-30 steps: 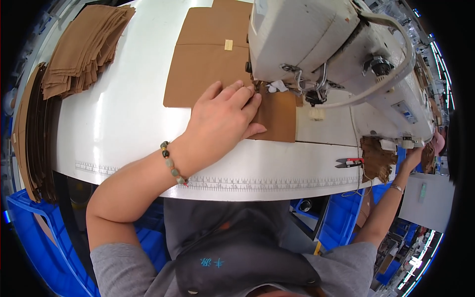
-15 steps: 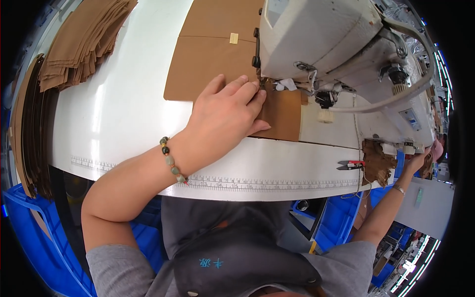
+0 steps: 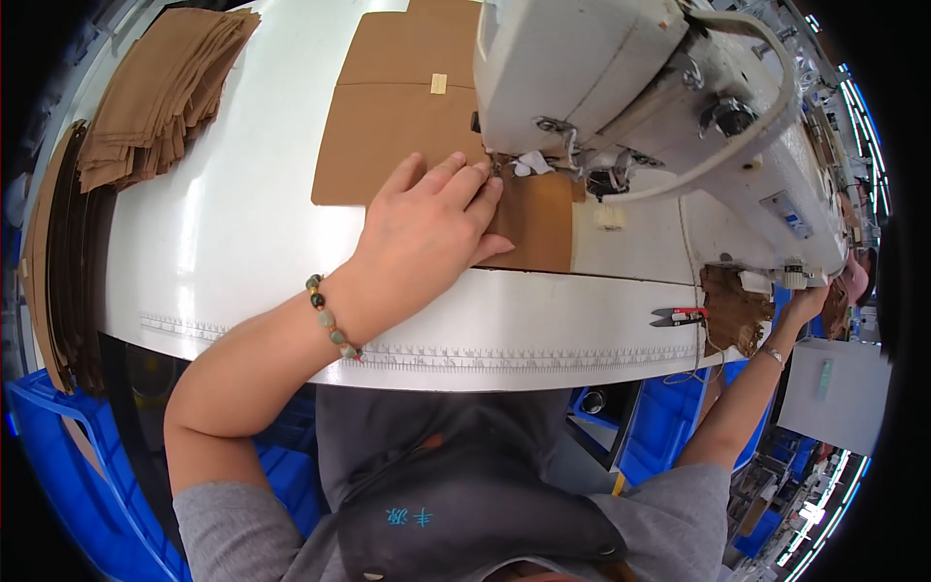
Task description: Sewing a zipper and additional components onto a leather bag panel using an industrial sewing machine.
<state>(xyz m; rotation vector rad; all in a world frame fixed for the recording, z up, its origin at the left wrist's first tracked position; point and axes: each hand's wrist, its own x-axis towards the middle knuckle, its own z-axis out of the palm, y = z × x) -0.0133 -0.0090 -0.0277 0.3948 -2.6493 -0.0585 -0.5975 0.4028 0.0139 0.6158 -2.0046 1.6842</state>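
My left hand (image 3: 422, 228) lies flat, fingers stretched out, on a brown flat panel (image 3: 388, 136) under the head of a white sewing machine (image 3: 582, 82). Its fingertips are beside the needle area, where machine parts hide the detail. A small pale sticker (image 3: 439, 83) marks the panel. To the right of the hand, a brown section (image 3: 541, 228) shows at the table's front edge; whether it joins the panel I cannot tell. At the machine's far right end is my right hand (image 3: 808, 304), its fingers mostly hidden behind the machine's end.
Red-and-black thread snips (image 3: 679, 316) lie near a crumpled brown bundle (image 3: 734, 308) on the right. Brown pieces (image 3: 160, 97) are stacked at the back left, with more (image 3: 73, 262) hanging over the left edge. A ruler strip (image 3: 465, 359) runs along the front. Blue bins (image 3: 82, 456) stand below.
The whole view has shifted a little, with the machine appearing farther left. My left hand keeps its place by the needle area, and my right hand stays at the machine's right end.
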